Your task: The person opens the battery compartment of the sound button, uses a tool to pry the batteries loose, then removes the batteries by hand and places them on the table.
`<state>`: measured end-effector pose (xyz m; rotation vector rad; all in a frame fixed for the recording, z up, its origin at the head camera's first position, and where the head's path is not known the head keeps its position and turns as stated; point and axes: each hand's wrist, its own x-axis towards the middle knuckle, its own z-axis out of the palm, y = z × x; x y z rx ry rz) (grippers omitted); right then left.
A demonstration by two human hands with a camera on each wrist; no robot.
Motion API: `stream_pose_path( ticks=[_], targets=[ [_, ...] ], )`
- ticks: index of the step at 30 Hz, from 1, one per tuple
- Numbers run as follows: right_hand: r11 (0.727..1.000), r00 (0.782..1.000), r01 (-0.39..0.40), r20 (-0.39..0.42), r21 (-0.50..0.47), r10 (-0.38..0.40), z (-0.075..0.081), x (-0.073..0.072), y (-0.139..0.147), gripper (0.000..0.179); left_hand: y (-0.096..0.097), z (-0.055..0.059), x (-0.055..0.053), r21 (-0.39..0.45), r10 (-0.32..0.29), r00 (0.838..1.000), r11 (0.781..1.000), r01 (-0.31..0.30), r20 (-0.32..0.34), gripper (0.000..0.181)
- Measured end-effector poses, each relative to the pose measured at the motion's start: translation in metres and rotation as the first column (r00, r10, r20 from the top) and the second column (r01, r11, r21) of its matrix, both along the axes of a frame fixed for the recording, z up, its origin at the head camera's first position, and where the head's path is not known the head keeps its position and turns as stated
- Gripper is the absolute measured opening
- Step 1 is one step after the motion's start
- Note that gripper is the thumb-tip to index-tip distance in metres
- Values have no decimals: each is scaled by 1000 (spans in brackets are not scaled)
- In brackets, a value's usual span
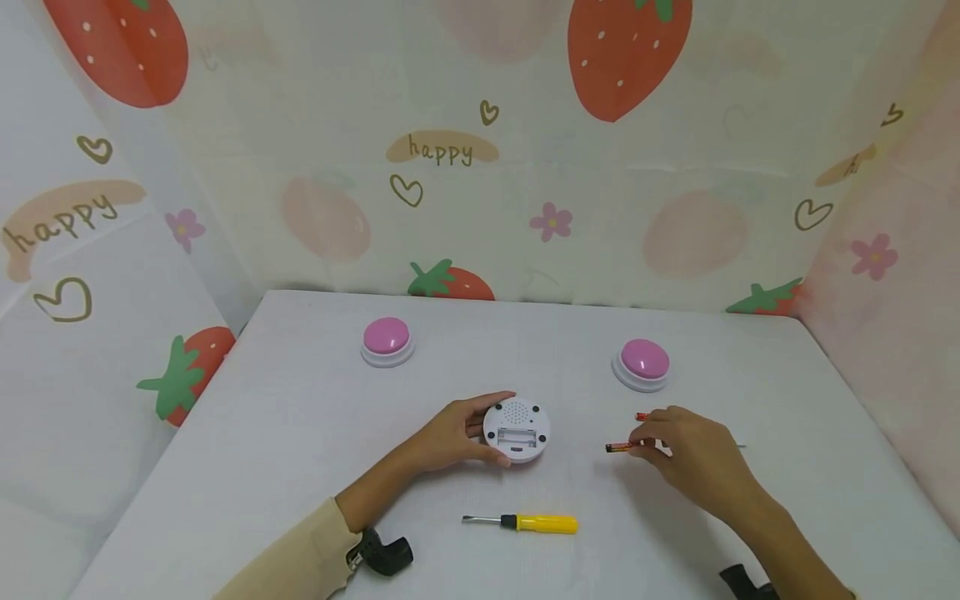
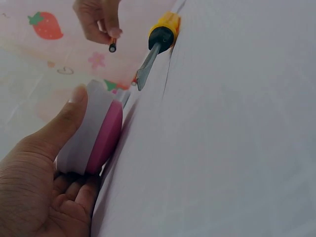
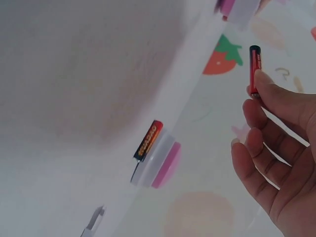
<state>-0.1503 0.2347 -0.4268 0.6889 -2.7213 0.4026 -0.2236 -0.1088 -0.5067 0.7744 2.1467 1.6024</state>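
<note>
My left hand point(image 1: 446, 435) grips a round white-and-pink push button point(image 1: 517, 454), thumb at its near edge and fingers at the far side. The button is upside down, its pink dome point(image 2: 108, 136) facing the table. On its white underside, the battery compartment point(image 1: 517, 437) lies uncovered with no battery in it. To the right, my right hand point(image 1: 697, 454) pinches a small red-and-black battery point(image 3: 255, 71) by one end between thumb and index finger, above the table. A second such battery point(image 3: 148, 140) lies on the table, partly hidden behind that hand in the head view.
A yellow-handled screwdriver point(image 1: 547, 524) lies nearest me, its blade pointing left. Two more pink-domed buttons stand dome up at the back, one left point(image 1: 386, 337) and one right point(image 1: 645, 362). A thin metal tip point(image 1: 742, 446) shows behind the right hand.
</note>
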Motion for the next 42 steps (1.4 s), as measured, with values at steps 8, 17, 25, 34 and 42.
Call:
stream_pose_path(
  ticks=[8, 17, 25, 34, 42],
  targets=[
    [1000, 999, 15, -30, 2, -15, 1, 0, 13, 26, 0, 0, 0, 4, -1, 1000, 1000, 1, 4, 92],
    [998, 998, 64, 28, 18, -64, 0, -2, 26, 22, 0, 0, -1, 3, -1, 1000, 1000, 1, 7, 92],
    [994, 990, 92, 98, 63, -98, 0, -10, 37, 18, 0, 0, -1, -4, 4, 1000, 1000, -4, -6, 91],
    [992, 985, 107, 127, 69, -115, -1, -19, 44, 14, 0, -1, -1, -5, 7, 1000, 1000, -7, -5, 90],
    [988, 977, 125, 162, 94, -139, -1, -25, 42, 10, 1, -1, -1, -3, 10, 1000, 1000, -10, -3, 90]
  ],
)
